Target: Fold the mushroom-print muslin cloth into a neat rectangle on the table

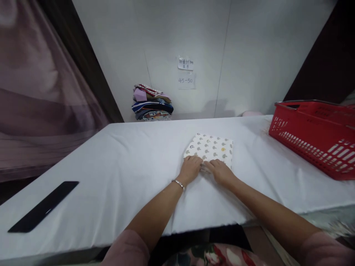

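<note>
A folded white cloth (212, 147) with a small grey, tree-like print and a few yellow motifs lies on the white-covered table (133, 159). My left hand (192, 168) grips its near left edge, fingers curled over the fabric. Close beside it, my right hand (219, 170) holds the same near edge with the fingers bent and the thumb side toward the left hand. Layers of the fold show between the two hands. The fingertips are partly hidden in the cloth, and whether it is a garment I cannot tell.
A red plastic basket (310, 138) stands at the right. Against the back wall sits a stack of folded fabrics (152, 105), left of two paper signs (186, 74). A flat black strip (44, 207) lies at the table's left. Pinkish drapery (41, 92) hangs at far left.
</note>
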Demonstrator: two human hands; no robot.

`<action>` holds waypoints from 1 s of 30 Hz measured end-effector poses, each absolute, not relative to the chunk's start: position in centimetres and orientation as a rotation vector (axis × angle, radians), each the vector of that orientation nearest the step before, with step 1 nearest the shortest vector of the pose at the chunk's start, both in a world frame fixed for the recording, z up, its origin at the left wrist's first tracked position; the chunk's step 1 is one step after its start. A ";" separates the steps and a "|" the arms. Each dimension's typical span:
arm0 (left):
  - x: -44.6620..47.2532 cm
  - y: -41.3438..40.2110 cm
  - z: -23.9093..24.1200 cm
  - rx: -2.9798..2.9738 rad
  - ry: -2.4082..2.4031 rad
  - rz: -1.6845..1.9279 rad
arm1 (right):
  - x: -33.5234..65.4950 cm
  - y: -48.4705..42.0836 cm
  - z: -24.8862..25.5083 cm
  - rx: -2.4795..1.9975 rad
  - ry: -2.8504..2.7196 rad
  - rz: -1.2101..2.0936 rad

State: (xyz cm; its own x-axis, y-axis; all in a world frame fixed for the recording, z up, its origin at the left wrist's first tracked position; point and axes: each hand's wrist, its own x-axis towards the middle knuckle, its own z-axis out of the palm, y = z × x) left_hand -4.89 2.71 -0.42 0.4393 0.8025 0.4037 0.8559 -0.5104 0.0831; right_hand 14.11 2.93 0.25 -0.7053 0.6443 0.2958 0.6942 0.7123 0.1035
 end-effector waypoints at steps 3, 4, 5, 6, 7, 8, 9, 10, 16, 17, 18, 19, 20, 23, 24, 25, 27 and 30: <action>-5.2 2.7 -0.7 -2.565 -1.478 -0.613 | 14.2 2.4 -0.2 -1.031 -2.634 -0.302; -5.2 2.7 -0.8 -2.570 -1.478 -0.627 | 14.3 2.2 -0.4 -1.018 -2.615 -0.298; -5.3 2.6 -0.8 -2.576 -1.481 -0.651 | 14.4 2.0 -0.6 -1.005 -2.596 -0.297; -5.4 2.6 -0.8 -2.584 -1.486 -0.685 | 14.5 1.8 -0.9 -0.993 -2.580 -0.298; -5.5 2.6 -0.7 -2.593 -1.498 -0.726 | 14.6 1.6 -1.1 -0.985 -2.569 -0.305; -5.5 2.7 -0.5 -2.600 -1.517 -0.770 | 14.7 1.3 -1.4 -0.984 -2.561 -0.316; -5.5 2.8 -0.1 -2.598 -1.538 -0.817 | 14.8 1.1 -1.7 -0.991 -2.556 -0.327; -5.5 3.0 0.3 -2.587 -1.555 -0.863 | 14.8 0.8 -1.9 -1.006 -2.552 -0.337; -5.0 5.2 1.5 -2.479 -1.590 -0.776 | 14.6 -0.4 -1.2 -1.147 -2.568 -0.202; -4.9 5.4 1.1 -2.487 -1.628 -0.699 | 14.5 -0.2 -0.5 -1.158 -2.578 -0.129; -4.9 5.6 0.7 -2.495 -1.665 -0.631 | 14.4 0.1 0.4 -1.170 -2.571 -0.058; -4.9 5.7 0.2 -2.500 -1.693 -0.584 | 14.2 0.7 1.3 -1.176 -2.551 0.002; -4.9 5.8 -0.2 -2.500 -1.709 -0.558 | 14.0 1.4 2.3 -1.187 -2.509 0.031; -4.9 5.7 -0.9 -2.486 -1.721 -0.557 | 13.4 4.5 4.6 -1.234 -2.420 -0.008; -4.9 5.6 -1.0 -2.483 -1.727 -0.558 | 13.4 5.8 4.8 -1.278 -2.414 -0.027; -4.9 5.6 -1.0 -2.483 -1.733 -0.559 | 13.5 7.1 4.8 -1.348 -2.410 -0.038; -4.9 5.5 -1.0 -2.481 -1.740 -0.564 | 14.1 9.5 3.7 -1.586 -2.374 -0.033; -5.0 5.4 -1.3 -2.482 -1.740 -0.577 | 15.6 11.9 0.8 -1.816 -2.316 -0.021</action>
State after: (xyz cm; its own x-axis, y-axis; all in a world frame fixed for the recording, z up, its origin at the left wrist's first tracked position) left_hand -4.96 5.37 -1.25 0.2946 0.8960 0.3322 0.9171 -0.3628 0.1653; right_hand 15.60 11.86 0.83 -0.2260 0.9602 0.1640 0.9631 0.2456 -0.1106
